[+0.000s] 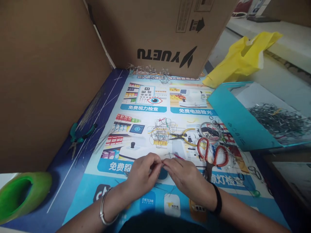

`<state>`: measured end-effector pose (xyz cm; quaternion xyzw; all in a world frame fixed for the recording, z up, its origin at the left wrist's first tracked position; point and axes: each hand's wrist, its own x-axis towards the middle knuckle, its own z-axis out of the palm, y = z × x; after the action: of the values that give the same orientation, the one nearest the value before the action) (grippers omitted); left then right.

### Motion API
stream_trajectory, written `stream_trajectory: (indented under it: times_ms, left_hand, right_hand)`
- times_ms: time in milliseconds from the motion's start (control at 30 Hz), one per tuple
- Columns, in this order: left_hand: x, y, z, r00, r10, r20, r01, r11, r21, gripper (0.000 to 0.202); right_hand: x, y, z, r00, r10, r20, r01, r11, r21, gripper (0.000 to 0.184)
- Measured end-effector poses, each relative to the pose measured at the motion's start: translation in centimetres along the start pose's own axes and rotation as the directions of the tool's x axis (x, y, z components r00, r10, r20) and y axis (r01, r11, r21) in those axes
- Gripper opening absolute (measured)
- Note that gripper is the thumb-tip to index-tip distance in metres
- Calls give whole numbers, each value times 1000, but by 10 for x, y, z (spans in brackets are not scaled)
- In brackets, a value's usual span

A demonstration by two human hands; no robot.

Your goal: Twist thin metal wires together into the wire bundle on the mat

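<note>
My left hand [144, 171] and my right hand [187, 174] meet fingertip to fingertip over the printed sheet. Both are closed in a pinch, and whatever lies between the fingers is too small to make out. Just beyond them sits a loose tangle of thin wire [161, 131]. Yellow-handled pliers [182, 136] touch its right side. Red-handled scissors [212, 158] lie to the right of my right hand, close to a clear roll of tape [211, 132]. A small pink piece [178, 156] shows just behind my right fingers.
Cardboard walls [157, 29] stand at the back and left. Teal-handled pliers [79, 137] and straight wires [91, 110] lie left. A green tape roll [24, 195] is at front left. At right are a blue box [233, 121] of wire pieces and a yellow bag [233, 63].
</note>
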<state>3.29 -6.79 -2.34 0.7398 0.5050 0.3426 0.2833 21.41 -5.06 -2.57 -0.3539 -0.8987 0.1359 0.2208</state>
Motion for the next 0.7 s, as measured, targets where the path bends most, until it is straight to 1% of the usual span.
stream_trajectory:
  times_ms: [67,200,267,367,467,533,600,633,700]
  left_hand:
    - [1,1,-1,999,-31,-35,30,999,-32,5]
    - [3,0,-2,996,-43,-79,40,998,-43,7]
    - [4,-1,-3,995,-51,-88,48,998,-42,7]
    - [5,-4,-1,993,-79,-92,73,995,-63,6]
    - [6,-8,0,978,-170,-125,154,980,-128,3]
    - [9,-12,0,939,-296,-176,255,941,-222,5]
    - [13,-16,-1,876,-439,-199,354,865,-355,10]
    - [15,-18,-2,848,-497,-185,388,820,-420,13]
    - [20,-22,-3,816,-562,-133,433,747,-504,19]
  right_hand:
    - [4,3,-2,999,-42,-23,41,999,-29,19]
    - [13,10,-1,997,-51,-66,57,995,86,19]
    - [15,13,2,993,-71,-96,82,990,115,19]
    - [16,18,8,985,-121,-121,133,987,89,18]
    - [14,22,14,982,-134,-134,138,990,23,21]
    - [13,24,17,983,-117,-140,116,993,-16,22]
    - [13,25,19,987,-88,-132,83,996,-38,22]
    - [13,25,20,990,-71,-120,66,997,-45,22]
    - [13,24,22,995,-43,-91,37,998,-58,23]
